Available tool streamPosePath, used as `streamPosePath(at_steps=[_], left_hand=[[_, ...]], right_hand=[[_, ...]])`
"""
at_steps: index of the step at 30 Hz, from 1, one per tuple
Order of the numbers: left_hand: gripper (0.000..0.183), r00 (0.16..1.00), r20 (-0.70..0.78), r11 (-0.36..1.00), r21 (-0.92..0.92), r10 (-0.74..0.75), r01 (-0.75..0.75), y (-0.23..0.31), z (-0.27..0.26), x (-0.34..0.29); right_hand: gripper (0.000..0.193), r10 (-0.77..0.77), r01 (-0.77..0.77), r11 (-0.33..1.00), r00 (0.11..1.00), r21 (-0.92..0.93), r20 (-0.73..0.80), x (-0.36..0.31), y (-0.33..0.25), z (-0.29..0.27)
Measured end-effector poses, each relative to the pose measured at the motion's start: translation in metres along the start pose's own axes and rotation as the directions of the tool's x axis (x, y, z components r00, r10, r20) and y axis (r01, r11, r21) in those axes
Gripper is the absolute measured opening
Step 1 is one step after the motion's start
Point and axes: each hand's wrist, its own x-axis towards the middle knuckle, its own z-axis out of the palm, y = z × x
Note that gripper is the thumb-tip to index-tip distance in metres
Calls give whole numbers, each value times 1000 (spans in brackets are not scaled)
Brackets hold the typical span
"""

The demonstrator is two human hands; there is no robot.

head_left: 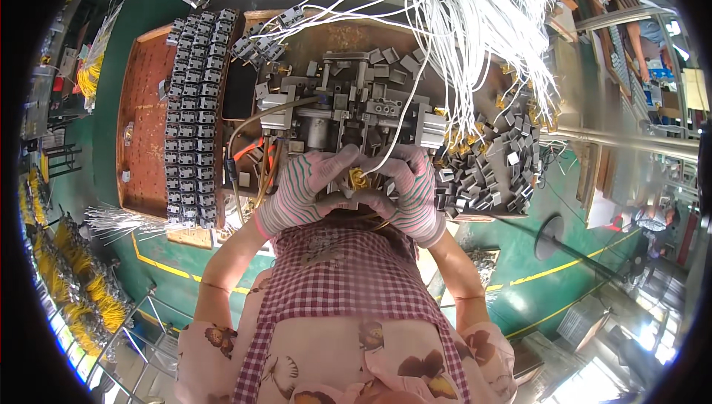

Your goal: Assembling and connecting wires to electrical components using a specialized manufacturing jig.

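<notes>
Facing the metal fixture, we work at its near side | left hand and right hand curl inward; which one grips, we cannot tell | white wire runs up-right | brass-coloured piece lies between both hands' fingertips, about equally near, long axis unclear | no writing legible to us

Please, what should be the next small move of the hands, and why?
Probably ease the brass-coloured part toward the metal fixture: the gloved left hand and right hand meet around it, in front of that fixture; a white wire runs down to it.
</notes>
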Motion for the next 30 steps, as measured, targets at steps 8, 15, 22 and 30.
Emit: streamPosePath(at_steps=[8, 15, 22, 30], left_hand=[[53, 719, 109, 486, -667, -686, 565, 20, 16, 5], [55, 917, -383, 977, 130, -108, 170, -11, 5, 14], [37, 991, 109, 856, 518, -77, 9, -28, -2, 14], [39, 989, 144, 815, 576, -30, -59, -54, 4, 21]], right_hand=[[82, 174, -206, 968, 961, 140, 215, 4, 6, 12], [79, 2, 68, 943, 977, -325, 213, 34, 38, 20], [77, 205, 39, 826, 909, -563, 364, 47, 44, 29], [43, 84, -105, 940, 994, -326, -77, 14, 50, 3]])
